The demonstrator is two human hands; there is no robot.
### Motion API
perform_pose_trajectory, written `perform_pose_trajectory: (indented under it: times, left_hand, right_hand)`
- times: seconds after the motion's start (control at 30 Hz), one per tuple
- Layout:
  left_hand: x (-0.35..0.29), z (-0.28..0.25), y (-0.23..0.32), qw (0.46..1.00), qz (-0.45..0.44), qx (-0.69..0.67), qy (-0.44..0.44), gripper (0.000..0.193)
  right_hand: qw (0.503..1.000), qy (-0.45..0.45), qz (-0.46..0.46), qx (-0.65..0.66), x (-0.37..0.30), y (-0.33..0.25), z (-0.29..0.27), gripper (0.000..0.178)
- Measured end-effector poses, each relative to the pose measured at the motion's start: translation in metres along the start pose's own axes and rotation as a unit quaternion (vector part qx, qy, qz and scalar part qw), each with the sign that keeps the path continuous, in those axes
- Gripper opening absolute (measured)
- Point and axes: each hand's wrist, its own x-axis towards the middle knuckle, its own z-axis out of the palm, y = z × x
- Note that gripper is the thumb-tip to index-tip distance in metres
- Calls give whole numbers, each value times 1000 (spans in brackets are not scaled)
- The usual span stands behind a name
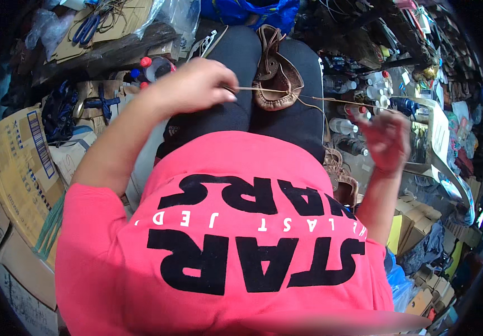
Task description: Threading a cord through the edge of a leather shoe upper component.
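A brown leather moccasin upper [275, 102] rests on my dark-trousered lap between the thighs, its toe edge gathered in stitched puckers. From its opening a tan lace [264, 89] stretches left to my left hand [210, 81], which is closed with the strand pinched at the fingertips. On the other side, a second length of lace [345, 101] runs out taut to the right. My right hand [388, 140] is raised at its far end, fingers curled and somewhat smeared by motion, with the strand at the fingertips. Neither hand touches the leather.
More brown moccasins [345, 187] lie at my right hip. Several plastic bottles [345, 126] stand right of my leg. Blue-handled scissors [87, 29] lie on cardboard at the upper left. Cardboard boxes [20, 162] crowd the left side, and a blue bag [252, 11] is beyond my knees.
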Motion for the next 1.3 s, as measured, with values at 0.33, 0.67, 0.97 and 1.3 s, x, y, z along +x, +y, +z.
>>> perform_pose_trajectory:
  times: [0.33,0.67,0.97,1.3]
  left_hand:
    - [41,-16,58,593,-53,-783,183,43]
    - [35,-26,-20,760,-105,-619,169,44]
    - [82,-58,-79,984,-82,-61,144,25]
    - [153,-1,-18,949,-216,229,26,53]
  right_hand:
    - [764,103,209,-601,-63,8,-52,25]
    - [819,118,205,-523,-102,34,-91,32]
    - [866,167,35,-469,12,1,-15,43]
    - [806,-107,229,-535,90,62,74,24]
